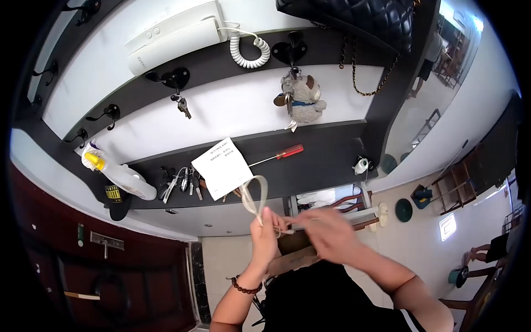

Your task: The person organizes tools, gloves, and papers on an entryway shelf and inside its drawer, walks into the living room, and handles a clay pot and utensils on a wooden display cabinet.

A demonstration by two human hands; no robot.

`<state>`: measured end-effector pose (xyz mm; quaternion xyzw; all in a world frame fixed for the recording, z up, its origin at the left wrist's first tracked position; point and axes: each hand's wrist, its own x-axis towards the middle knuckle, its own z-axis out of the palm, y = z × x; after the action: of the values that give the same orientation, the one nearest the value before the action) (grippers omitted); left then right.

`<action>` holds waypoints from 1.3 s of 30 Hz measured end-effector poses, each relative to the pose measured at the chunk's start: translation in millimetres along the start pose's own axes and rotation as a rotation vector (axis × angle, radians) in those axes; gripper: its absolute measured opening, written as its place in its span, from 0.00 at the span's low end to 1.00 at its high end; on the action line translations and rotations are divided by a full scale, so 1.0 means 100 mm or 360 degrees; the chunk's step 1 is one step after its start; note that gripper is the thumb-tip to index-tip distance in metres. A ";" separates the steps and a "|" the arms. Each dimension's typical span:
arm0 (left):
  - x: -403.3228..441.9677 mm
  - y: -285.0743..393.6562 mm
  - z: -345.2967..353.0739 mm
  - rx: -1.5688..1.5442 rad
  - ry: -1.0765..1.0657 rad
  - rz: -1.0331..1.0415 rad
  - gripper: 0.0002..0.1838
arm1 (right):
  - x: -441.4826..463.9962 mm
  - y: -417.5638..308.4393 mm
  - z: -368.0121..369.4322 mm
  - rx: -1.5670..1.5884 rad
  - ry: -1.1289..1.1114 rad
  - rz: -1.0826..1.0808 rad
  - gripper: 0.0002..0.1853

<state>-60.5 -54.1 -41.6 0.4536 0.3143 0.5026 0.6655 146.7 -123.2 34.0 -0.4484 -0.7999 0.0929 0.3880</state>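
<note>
My left hand (265, 235), with a beaded bracelet on the wrist, is closed on a looped pale cable (255, 198) that stands up above the thumb. A thin end of the cable stretches toward my right hand (329, 231), which is blurred. Its fingers point at the cable end near my left fingertips, and whether they grip it is unclear. Just beyond the loop, a white paper (222, 167) lies on the dark shelf (315, 157). A red-handled screwdriver (289, 151) lies to the right of the paper.
Below the shelf, a drawer (365, 206) stands open. Several keys (185, 180), a spray bottle (124, 176) and a cap (117, 202) are at the left. A thread spool (360, 166) stands at the right. Keys and a plush toy (307, 99) hang from hooks.
</note>
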 end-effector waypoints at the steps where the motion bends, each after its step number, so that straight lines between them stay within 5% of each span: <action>1: 0.00 -0.01 -0.02 0.0025 0.0014 0.0005 0.23 | 0.01 0.01 -0.11 -0.0082 0.0170 0.0071 0.27; 4: 0.01 0.32 0.27 0.1626 -0.0469 0.0317 0.10 | 0.39 -0.25 -0.59 -0.0504 -0.0050 -0.0245 0.38; 9: 0.06 0.37 0.36 0.1791 -0.0908 0.0413 0.13 | 0.20 0.19 -0.40 -0.0291 -0.0689 -0.0112 0.36; 11: 0.10 0.44 0.35 0.1751 -0.0962 0.0451 0.14 | 0.18 0.30 -0.46 0.0332 -0.1107 0.0605 0.28; 12: 0.09 0.50 0.36 0.1770 -0.1009 0.0413 0.15 | 0.07 0.38 -0.45 0.0286 -0.1004 0.0484 0.21; 15: 0.18 0.45 0.31 0.1770 -0.1117 0.0370 0.16 | -0.13 0.70 -0.45 -0.0084 -0.0830 0.0071 0.19; 17: 0.29 0.40 0.36 0.1944 -0.1037 0.0458 0.14 | -0.10 0.74 -0.55 0.0092 -0.0816 0.0130 0.17; 19: 0.36 0.38 0.53 0.1892 -0.1011 0.0491 0.14 | 0.04 0.60 -0.59 0.0089 -0.0366 -0.0160 0.15; 21: 0.44 0.27 0.65 0.1634 -0.0833 0.0575 0.14 | 0.00 0.63 -0.56 0.0158 -0.0276 -0.0077 0.13; 23: 0.54 0.27 0.65 0.1639 -0.0943 0.0510 0.15 | -0.19 0.93 -0.45 -0.0008 -0.0821 0.0438 0.14; 28: 0.73 -0.03 0.59 0.1837 -0.1074 0.0707 0.17 | -0.24 1.42 -0.52 -0.0600 -0.0595 -0.0225 0.05; 32: 0.79 -0.34 0.58 0.2229 -0.0952 0.0973 0.13 | -0.38 1.79 -0.37 -0.0755 -0.0527 -0.0236 0.05; 39: 0.71 -0.46 0.46 0.2534 -0.0991 0.1102 0.30 | -0.67 1.94 -0.13 -0.1104 -0.0549 0.0211 0.07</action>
<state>18.6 -3.1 -62.8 0.9611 0.2208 0.1642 0.0242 300.5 -66.3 -89.5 -0.5813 -0.8066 -0.0841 0.0665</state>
